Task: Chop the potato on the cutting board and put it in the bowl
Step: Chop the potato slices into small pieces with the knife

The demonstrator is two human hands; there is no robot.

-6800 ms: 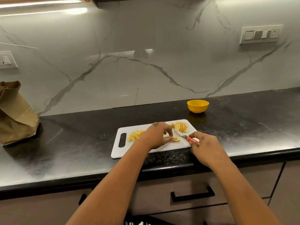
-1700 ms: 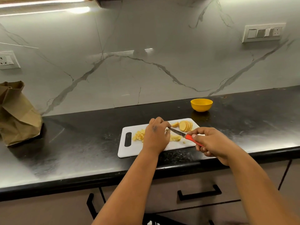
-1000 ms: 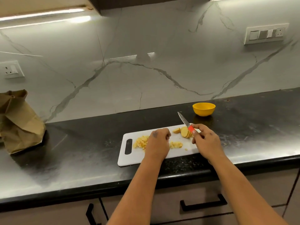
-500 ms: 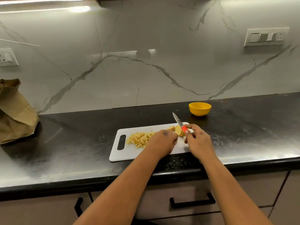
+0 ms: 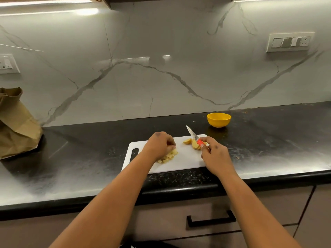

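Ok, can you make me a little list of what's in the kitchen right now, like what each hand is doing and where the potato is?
left hand: fingers curled over the chopped potato pile
right hand: grips the red-handled knife, blade pointing up and away
potato slices: uncut, at the board's far right, by the knife
cutting board: white, handle slot on the left
yellow bowl: behind the board to the right; no potato seen inside
paper bag: brown, far left on the black countertop

Marble backsplash (image 5: 161, 77), black countertop (image 5: 71, 158)
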